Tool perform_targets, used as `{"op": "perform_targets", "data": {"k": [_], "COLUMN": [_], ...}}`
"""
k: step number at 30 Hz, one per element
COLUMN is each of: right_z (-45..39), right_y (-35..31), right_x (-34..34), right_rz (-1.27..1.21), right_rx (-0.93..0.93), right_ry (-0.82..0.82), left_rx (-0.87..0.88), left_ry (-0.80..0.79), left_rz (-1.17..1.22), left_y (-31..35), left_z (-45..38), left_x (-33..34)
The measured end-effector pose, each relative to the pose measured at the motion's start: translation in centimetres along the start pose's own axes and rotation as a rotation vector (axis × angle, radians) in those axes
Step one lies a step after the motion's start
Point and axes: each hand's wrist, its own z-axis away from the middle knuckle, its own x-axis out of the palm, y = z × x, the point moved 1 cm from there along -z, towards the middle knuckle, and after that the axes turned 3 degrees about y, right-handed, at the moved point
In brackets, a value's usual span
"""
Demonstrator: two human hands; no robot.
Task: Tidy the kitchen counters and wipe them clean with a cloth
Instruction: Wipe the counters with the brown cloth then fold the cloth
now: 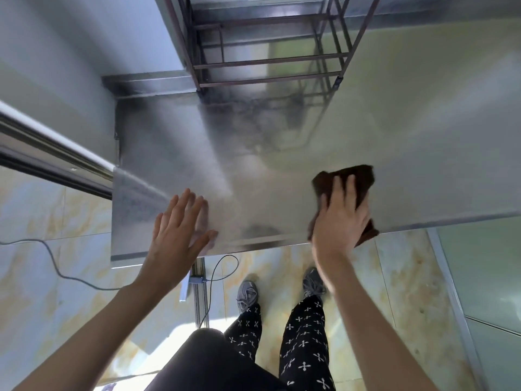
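Observation:
A stainless steel counter [282, 153] fills the middle of the head view. A dark brown cloth [356, 180] lies on it close to the front edge, at the right. My right hand [339, 218] presses flat on the cloth, fingers spread and blurred. Flat on the bare steel near the counter's front left corner rests my left hand [180, 224], fingers apart and holding nothing. A dull smeared patch [253, 122] shows on the steel towards the back.
A brown metal rack frame [270, 55] stands at the counter's back. A grey wall is at the left. Below the front edge are marbled floor tiles [394, 277], a grey cable [56, 263] and my feet in grey shoes [248, 294].

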Motion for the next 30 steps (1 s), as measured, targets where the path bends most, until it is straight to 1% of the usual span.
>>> {"op": "perform_targets", "data": {"k": [2, 4, 5, 7, 9, 12, 15, 17, 18, 19, 20, 23, 27, 30], "right_z": [4.4, 7.0, 7.1, 6.1, 4.6, 2.6, 1.8, 2.3, 2.8, 3.5, 4.5, 8.5, 12.7, 14.6], "right_y": [-2.1, -2.6, -2.2, -0.7, 1.2, 4.4, 6.1, 5.3, 4.4, 3.3, 1.9, -2.8, -9.1, -12.2], "right_x": [0.4, 0.5, 0.4, 0.0, -0.6, -1.5, -1.7, -1.4, -1.1, -0.8, -0.4, 1.1, 2.5, 3.0], "right_rz": [0.011, 0.033, 0.034, 0.045, 0.068, 0.107, 0.089, 0.037, 0.011, -0.003, -0.002, 0.049, 0.068, 0.114], "right_rx": [-0.264, -0.540, -0.634, -0.724, -0.713, -0.546, -0.239, -0.003, 0.082, 0.123, 0.110, -0.060, -0.171, -0.385], "right_ry": [-0.064, -0.158, -0.185, -0.186, -0.157, -0.134, -0.038, 0.008, 0.019, 0.016, 0.003, -0.040, -0.117, -0.188], "left_rx": [-0.014, -0.021, -0.029, -0.049, -0.062, -0.071, -0.062, -0.062, -0.070, -0.082, -0.099, -0.154, -0.175, -0.207], "left_ry": [0.011, 0.015, 0.013, 0.005, 0.007, 0.018, 0.034, 0.041, 0.047, 0.055, 0.065, 0.086, 0.104, 0.115], "left_rz": [-0.007, -0.023, -0.026, -0.026, -0.018, -0.009, -0.011, -0.006, -0.003, -0.003, -0.002, 0.017, 0.033, 0.032], "left_y": [-1.1, -2.2, -2.6, -3.2, -3.6, -4.2, -4.4, -4.4, -4.6, -4.8, -5.1, -6.3, -7.7, -8.8], "left_z": [0.8, 1.6, 1.9, 2.7, 3.3, 4.0, 4.2, 4.3, 4.3, 4.3, 4.4, 4.6, 5.4, 6.5], "left_x": [-0.3, -0.5, -0.6, -0.7, -0.7, -0.6, -0.7, -1.1, -1.4, -1.7, -1.9, -2.6, -3.3, -3.3]}}
